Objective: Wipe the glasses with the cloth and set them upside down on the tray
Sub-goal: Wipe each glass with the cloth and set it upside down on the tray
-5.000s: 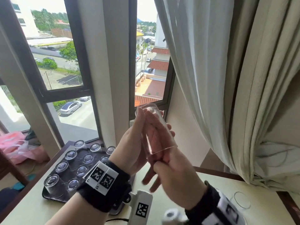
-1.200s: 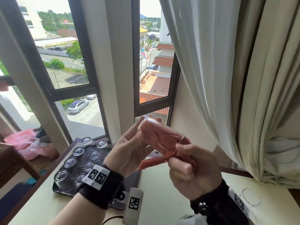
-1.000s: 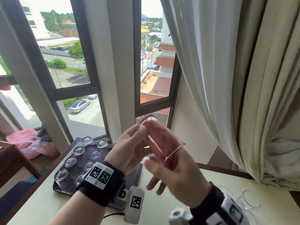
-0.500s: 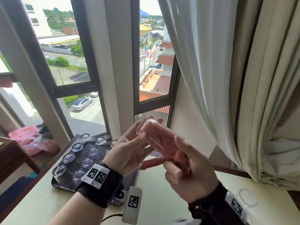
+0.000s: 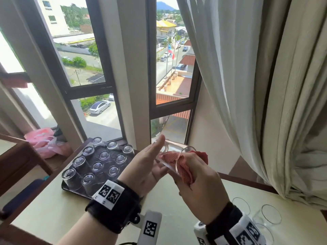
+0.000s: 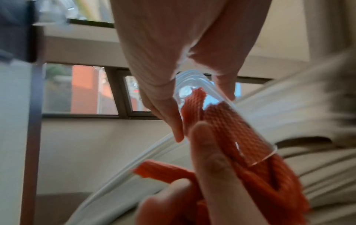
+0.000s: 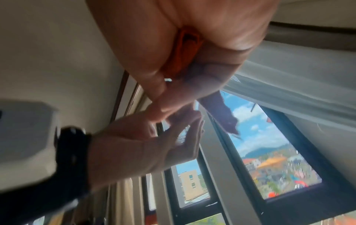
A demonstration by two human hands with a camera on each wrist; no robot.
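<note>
Left hand [image 5: 145, 167] steadies glass [image 5: 174, 159] with nearly straight fingers, midair over table [image 5: 53, 209] beside tray [image 5: 70, 188] at left edge. Right hand [image 5: 200, 188] grips cloth [image 5: 184, 167] stuffed inside glass. Risk: loose hold, twisting cloth could slip glass, dropping it onto table.

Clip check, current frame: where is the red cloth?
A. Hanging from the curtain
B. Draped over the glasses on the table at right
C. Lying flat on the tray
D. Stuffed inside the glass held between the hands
D: the red cloth fills the inside of the held glass and trails out of its mouth into the right hand, while the left hand supports the glass.
</note>
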